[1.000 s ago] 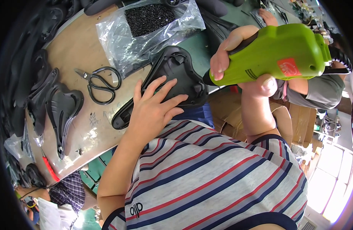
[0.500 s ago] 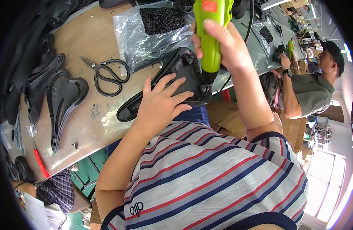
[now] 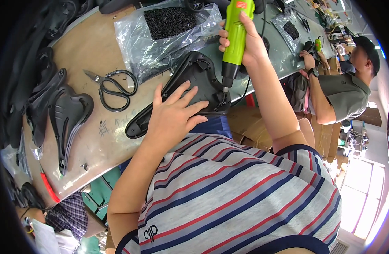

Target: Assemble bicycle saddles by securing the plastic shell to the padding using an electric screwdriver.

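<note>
- Swung upright since the earliest frame, where it lay nearly level at the upper right, the green electric screwdriver [image 3: 234,46] now points down at the broad end of the black saddle shell [image 3: 198,76]; whether its bit touches is too small to tell.
- That shell lies hollow side up at the centre of the frame, narrow nose toward the lower left. It looks like stiff, light plastic, smooth enough to slide if unsteadied; the rim or the nose would be the surest hold.
- Left hand [image 3: 171,114]: fingers spread over the shell, its grip pressing rather than pinching.
- Right hand [image 3: 253,48]: grip wrapped round the screwdriver's barrel, probably the heavier thing and best held there.
- Beneath, the bench [image 3: 86,46] is pale and shiny, with black-handled scissors [image 3: 114,91] left of centre and a clear bag [image 3: 129,46] of black screws [image 3: 169,23] at the top.
- Another saddle shell [image 3: 69,112] and a red-handled tool [image 3: 49,187] lie toward the left.
- Beyond, a co-worker [image 3: 349,93] in a dark cap works at the upper right, above cardboard [image 3: 253,125] and a bright window [image 3: 363,190].
</note>
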### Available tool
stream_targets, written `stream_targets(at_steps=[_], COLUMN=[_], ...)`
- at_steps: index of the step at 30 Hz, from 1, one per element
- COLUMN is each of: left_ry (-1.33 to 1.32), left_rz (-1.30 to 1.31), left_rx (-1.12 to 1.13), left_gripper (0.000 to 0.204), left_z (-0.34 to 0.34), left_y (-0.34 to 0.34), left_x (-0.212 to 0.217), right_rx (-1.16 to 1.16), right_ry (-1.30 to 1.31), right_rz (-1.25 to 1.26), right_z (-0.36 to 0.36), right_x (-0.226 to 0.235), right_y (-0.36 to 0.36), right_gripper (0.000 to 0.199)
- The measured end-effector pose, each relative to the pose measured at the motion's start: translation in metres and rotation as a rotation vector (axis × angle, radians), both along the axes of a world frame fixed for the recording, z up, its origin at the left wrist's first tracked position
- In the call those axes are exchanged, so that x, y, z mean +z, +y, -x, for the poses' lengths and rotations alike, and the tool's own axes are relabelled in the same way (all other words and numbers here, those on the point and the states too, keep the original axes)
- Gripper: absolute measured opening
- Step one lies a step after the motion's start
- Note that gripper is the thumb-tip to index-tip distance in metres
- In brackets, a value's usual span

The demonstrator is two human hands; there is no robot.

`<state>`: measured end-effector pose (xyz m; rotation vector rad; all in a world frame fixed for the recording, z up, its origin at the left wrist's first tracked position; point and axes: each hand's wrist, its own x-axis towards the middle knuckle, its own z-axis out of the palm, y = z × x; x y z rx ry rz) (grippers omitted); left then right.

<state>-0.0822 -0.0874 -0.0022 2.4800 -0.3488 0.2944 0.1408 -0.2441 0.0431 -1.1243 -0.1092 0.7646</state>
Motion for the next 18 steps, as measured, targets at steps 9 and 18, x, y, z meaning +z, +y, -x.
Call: stream_targets(at_steps=[9,18], left_ry=[0.083,0.122], left_rz=[-0.038,-0.044], left_rx=[-0.056,-0.121], left_gripper=[0.039,0.041], left_z=[-0.004,-0.009], left_y=[0.003,0.007], left_x=[0.006,0.011], right_rx=[-0.222,0.030], right_ry=[-0.411,-0.598], right_rz=[-0.355,-0.509], right_z=[0.032,0.041], right_x=[0.047,0.041], right_y=[-0.001,-0.015], right_gripper=[0.054,0.071])
